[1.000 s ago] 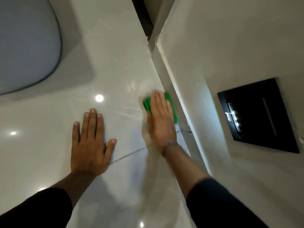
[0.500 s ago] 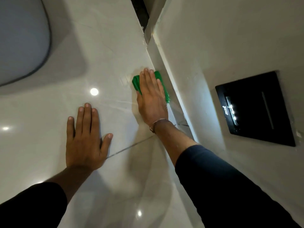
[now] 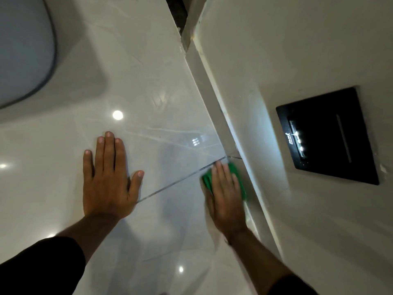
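A green cloth (image 3: 239, 178) lies flat on the glossy pale tiled surface (image 3: 148, 99), close to where it meets the wall edge. My right hand (image 3: 225, 199) presses on the cloth with straight fingers and covers most of it; only its left and right edges show. My left hand (image 3: 108, 177) rests flat on the tiles to the left, fingers straight and spread, holding nothing. A thin grout line (image 3: 174, 184) runs between the two hands.
A black rectangular panel (image 3: 327, 135) with small lights is set in the pale wall (image 3: 297, 50) on the right. A white rounded fixture (image 3: 23, 50) fills the upper left corner. A dark gap (image 3: 177, 11) opens at the top centre.
My right hand has slid the green cloth back towards me along the wall edge, past the grout line. My left hand has stayed flat in place.
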Tool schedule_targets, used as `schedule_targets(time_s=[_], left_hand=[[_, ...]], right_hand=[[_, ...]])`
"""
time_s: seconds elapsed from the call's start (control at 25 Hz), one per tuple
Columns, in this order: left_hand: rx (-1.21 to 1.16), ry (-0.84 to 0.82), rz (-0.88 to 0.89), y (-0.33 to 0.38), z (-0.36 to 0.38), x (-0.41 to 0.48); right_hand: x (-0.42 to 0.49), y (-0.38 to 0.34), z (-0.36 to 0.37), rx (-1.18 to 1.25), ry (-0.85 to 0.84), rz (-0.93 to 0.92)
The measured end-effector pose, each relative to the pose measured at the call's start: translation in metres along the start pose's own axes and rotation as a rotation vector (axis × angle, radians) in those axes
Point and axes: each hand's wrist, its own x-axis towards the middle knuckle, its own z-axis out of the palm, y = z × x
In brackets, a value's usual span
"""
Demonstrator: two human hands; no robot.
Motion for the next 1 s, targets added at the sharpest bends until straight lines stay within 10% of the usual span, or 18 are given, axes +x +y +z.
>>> schedule_targets(time_s=[0.24,0.56,1.0], left_hand=[[0.019,0.008,0.003,-0.001,0.002,0.0],[-0.011,0.023,0.015,-0.002,0.003,-0.001],[0.039,-0.071,0.096,-0.009,-0.038,-0.006]], right_hand=[[0.187,-0.066,-0.021,0.012,0.13,0.014],[-0.021,0.014,0.006,0.01,-0.028,0.025],[-0.014,-0.011,-0.023,-0.075,-0.059,0.086]])
